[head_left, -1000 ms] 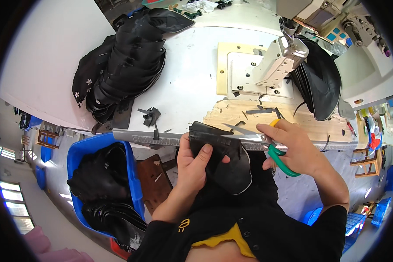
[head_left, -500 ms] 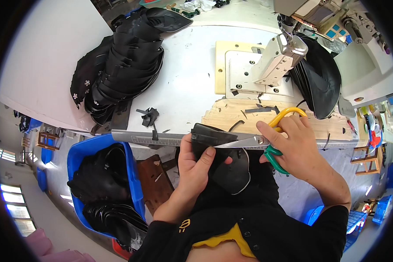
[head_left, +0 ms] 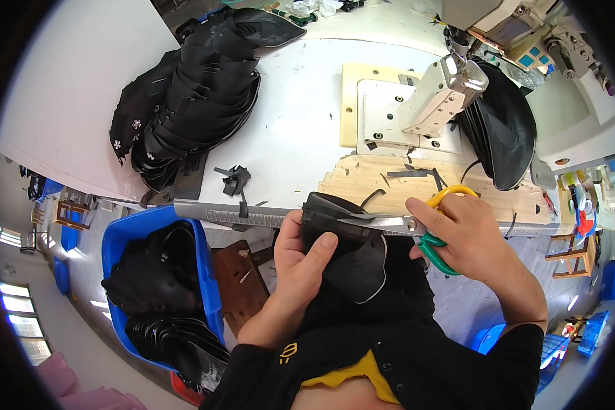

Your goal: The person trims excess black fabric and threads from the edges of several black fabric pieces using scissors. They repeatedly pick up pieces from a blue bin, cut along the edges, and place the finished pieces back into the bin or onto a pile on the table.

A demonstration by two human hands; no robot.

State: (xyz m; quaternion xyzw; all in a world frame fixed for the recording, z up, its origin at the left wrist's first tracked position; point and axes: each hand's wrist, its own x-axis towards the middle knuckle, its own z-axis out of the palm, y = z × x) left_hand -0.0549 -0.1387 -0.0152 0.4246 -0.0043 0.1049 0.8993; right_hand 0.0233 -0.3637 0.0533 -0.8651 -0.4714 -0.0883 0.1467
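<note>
My left hand grips a black leather piece with a pale curved edge, its thumb pressed on the front. It looks like a shoe upper, held just off the table's front edge. In my right hand is a pair of scissors with one yellow and one green handle loop. Their blades point left and lie at the upper part of the leather piece, partly lost against the black. My right fingers are wrapped through the loops.
A white post-bed sewing machine rises from the table. Stacked black leather pieces lie at left, others behind the machine. Black offcuts litter the table. A blue bin holding black pieces stands below at left.
The scissor handles have come closer together, and the blades now lie closer to shut at the leather. My left hand keeps its grip. The whole view has shifted slightly.
</note>
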